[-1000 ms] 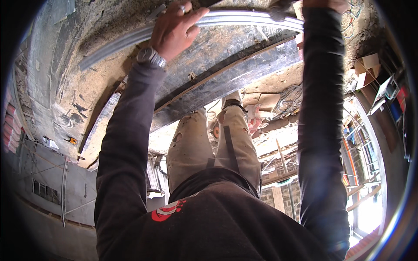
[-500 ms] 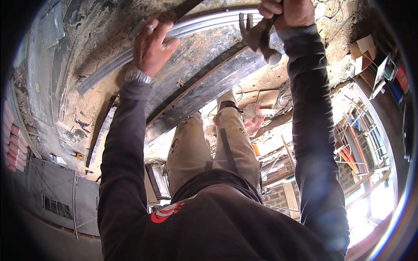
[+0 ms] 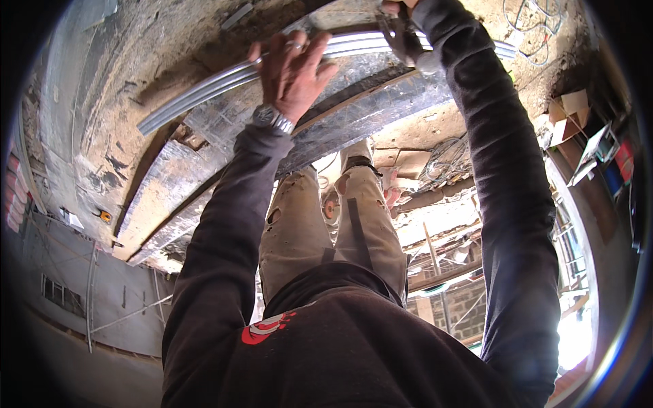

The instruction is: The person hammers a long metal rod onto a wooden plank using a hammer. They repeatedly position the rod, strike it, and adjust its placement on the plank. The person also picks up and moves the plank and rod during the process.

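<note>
A long silvery ribbed metal profile (image 3: 204, 92) lies across the wooden boards in front of me. My left hand (image 3: 296, 75), wearing a ring and a wristwatch, rests over it with fingers spread and thumb apart. At the upper edge, my right hand (image 3: 398, 5) is only partly in view, closed on a claw hammer (image 3: 407, 46). The hammer's head hangs over the profile toward its right part, claws to the left and striking face toward me. Most of the handle is hidden.
Dark, stained boards (image 3: 381, 112) stretch beneath the profile, in front of my legs. Loose wires (image 3: 534, 30) lie on the dusty ground at upper right, near an open cardboard box (image 3: 568, 119). A small yellow-orange tool (image 3: 103, 216) sits at left.
My left hand has slid right along the profile, its fingers now more spread. My right hand and the hammer have shifted slightly up and left in view.
</note>
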The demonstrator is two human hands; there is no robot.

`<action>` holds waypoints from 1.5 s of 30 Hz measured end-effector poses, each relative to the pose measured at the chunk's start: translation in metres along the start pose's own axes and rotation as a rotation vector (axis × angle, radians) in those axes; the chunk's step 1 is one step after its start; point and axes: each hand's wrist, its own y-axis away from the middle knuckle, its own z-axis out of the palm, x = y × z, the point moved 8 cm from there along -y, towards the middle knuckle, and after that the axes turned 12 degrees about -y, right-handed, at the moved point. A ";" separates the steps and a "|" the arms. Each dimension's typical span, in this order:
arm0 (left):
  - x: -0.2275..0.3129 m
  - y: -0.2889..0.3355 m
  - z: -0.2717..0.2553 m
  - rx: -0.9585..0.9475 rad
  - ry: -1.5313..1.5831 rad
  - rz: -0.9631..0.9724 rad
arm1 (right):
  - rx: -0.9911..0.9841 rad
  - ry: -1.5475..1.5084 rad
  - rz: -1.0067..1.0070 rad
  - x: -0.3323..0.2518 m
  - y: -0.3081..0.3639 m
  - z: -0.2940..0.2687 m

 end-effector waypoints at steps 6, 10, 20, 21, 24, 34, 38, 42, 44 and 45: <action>0.006 -0.010 0.003 0.081 0.114 0.017 | 0.097 0.192 -0.115 -0.018 -0.004 0.010; 0.010 -0.018 0.005 -0.020 0.074 -0.031 | 0.040 0.223 -0.171 -0.026 0.005 0.027; 0.014 -0.043 0.000 -0.020 0.085 -0.074 | -0.407 0.281 -0.002 -0.068 -0.017 0.092; 0.015 -0.047 -0.003 -0.014 0.093 -0.075 | -0.366 0.315 -0.081 -0.077 -0.017 0.091; 0.017 -0.060 -0.005 -0.097 0.132 -0.088 | -0.232 0.359 -0.205 -0.095 -0.017 0.089; 0.016 -0.063 0.008 -0.305 0.085 -0.139 | -0.025 0.830 -0.930 -0.120 0.024 0.090; 0.021 -0.064 0.009 -0.207 -0.025 -0.084 | 0.037 1.298 -1.821 -0.095 0.103 0.093; 0.023 -0.065 0.013 -0.183 -0.064 -0.024 | -0.057 0.974 -1.535 -0.085 0.142 0.067; 0.021 -0.064 0.012 -0.147 -0.055 -0.023 | -0.208 0.453 -1.124 -0.077 0.140 0.043; 0.020 -0.063 0.012 -0.158 -0.057 -0.024 | -0.298 0.169 -0.811 -0.060 0.132 0.035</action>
